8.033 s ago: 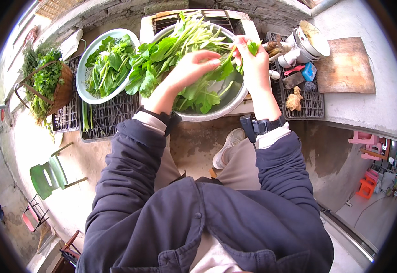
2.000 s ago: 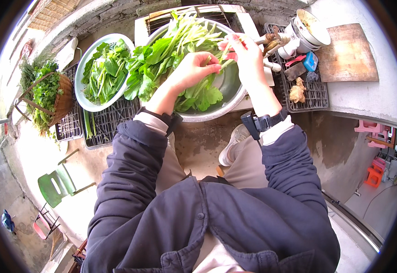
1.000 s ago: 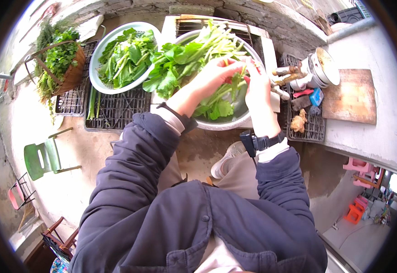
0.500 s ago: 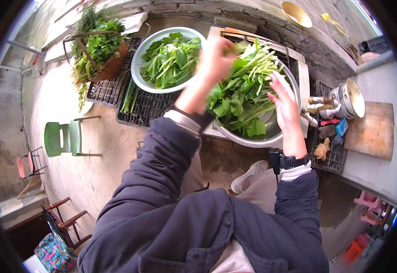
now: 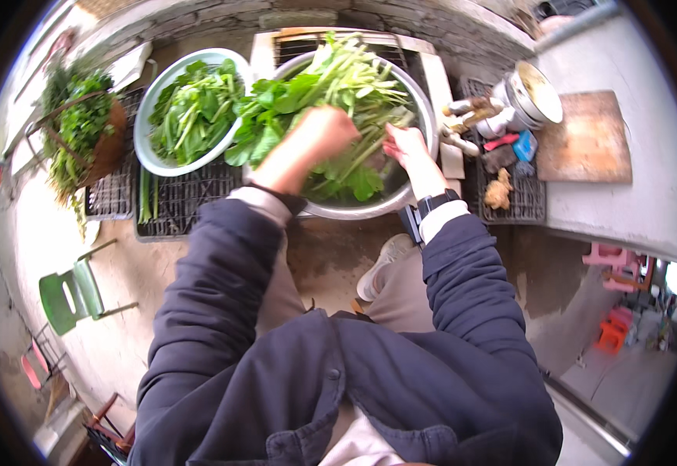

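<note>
A large metal basin holds a heap of leafy greens with long pale stems. Some leaves hang over its left rim. My left hand is over the middle of the heap, curled but smeared by motion, so its grip is hidden. At the basin's right side, my right hand has its fingers drawn together on the stem ends of some greens. To the left stands a pale blue basin with more leafy greens in it.
Black plastic crates lie under the blue basin. A basket of herbs stands far left, beyond a green chair. On the right are a crate with ginger, lotus roots, white enamel bowls and a wooden cutting board.
The scene has shifted left in the picture. My left hand has come from between the two basins to over the metal one. My right hand's spread fingers have closed on stems.
</note>
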The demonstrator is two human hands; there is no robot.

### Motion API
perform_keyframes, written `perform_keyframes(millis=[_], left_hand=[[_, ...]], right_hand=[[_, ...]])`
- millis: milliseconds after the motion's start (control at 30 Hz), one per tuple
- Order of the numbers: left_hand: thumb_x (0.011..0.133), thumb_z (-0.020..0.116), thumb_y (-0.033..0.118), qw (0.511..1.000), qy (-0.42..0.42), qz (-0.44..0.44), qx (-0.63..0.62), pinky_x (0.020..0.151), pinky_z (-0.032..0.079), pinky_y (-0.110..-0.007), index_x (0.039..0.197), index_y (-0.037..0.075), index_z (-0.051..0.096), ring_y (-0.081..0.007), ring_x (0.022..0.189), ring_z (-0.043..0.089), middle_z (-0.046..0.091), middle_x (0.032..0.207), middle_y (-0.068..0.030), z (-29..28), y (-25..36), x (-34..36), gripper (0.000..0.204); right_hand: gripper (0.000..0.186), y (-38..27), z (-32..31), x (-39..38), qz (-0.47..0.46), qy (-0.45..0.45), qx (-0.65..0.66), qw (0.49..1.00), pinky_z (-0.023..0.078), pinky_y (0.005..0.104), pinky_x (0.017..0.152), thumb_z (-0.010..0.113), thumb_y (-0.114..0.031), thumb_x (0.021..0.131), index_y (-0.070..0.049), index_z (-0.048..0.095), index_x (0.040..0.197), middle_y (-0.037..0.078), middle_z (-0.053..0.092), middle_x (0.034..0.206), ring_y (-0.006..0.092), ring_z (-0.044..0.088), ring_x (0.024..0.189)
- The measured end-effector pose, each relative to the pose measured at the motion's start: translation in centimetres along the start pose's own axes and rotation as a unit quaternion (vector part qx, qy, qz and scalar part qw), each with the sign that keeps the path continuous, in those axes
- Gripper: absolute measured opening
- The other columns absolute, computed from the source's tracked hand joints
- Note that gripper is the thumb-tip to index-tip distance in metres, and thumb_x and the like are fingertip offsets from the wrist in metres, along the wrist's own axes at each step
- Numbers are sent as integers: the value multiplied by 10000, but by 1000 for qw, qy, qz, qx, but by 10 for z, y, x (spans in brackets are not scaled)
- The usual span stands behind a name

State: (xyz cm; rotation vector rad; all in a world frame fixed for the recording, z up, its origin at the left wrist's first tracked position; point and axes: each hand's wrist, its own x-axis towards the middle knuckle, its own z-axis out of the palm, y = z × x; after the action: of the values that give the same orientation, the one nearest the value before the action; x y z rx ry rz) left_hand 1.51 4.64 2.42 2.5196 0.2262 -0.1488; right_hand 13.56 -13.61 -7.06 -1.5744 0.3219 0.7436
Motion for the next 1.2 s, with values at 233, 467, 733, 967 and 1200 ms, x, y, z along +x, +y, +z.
perform_keyframes(millis=[233, 467, 733, 967, 1200], left_hand=[[803, 621, 145, 974, -204, -83, 62, 810, 536, -425, 920, 14, 716, -343, 929, 670, 699, 972, -183, 97, 17, -9, 200], [795, 697, 290, 971, -235, -31, 20, 790, 521, -407, 966, -4, 706, -344, 890, 661, 686, 947, -204, 79, 19, 5, 341], [765, 692, 52, 956, -7, -14, -292, 663, 507, -295, 1030, -3, 683, -153, 719, 663, 711, 794, -93, 45, 23, 17, 271], [829, 685, 75, 914, -200, -59, -348, 578, 501, -238, 910, 26, 654, -100, 673, 632, 679, 758, -31, 52, 8, 5, 99], [960, 462, 536, 913, -321, -212, -136, 510, 500, -374, 876, -20, 645, -251, 588, 629, 662, 733, -139, 103, 12, 10, 591]], right_hand=[[330, 26, -5, 15, 62, -70, -214, 972, 601, 391, 661, 489, -18, 845, -70, 581, 1157, 96, 630, 1038, 259, 650, 820], [302, 5, -3, -3, -32, -62, -80, 994, 604, 391, 660, 493, -50, 873, -42, 541, 1172, 109, 625, 973, 229, 658, 847], [396, -45, 2, -66, -248, -102, -71, 961, 587, 290, 603, 571, -30, 904, 20, 362, 1237, 142, 613, 921, 187, 639, 730], [228, -54, -12, -61, -306, -74, -140, 939, 535, 255, 505, 501, -207, 966, -2, 600, 965, 66, 617, 758, 113, 607, 614], [274, 3, -14, -11, -230, -25, -395, 889, 569, 325, 553, 692, -20, 773, -5, 537, 999, 148, 630, 839, 210, 665, 680]])
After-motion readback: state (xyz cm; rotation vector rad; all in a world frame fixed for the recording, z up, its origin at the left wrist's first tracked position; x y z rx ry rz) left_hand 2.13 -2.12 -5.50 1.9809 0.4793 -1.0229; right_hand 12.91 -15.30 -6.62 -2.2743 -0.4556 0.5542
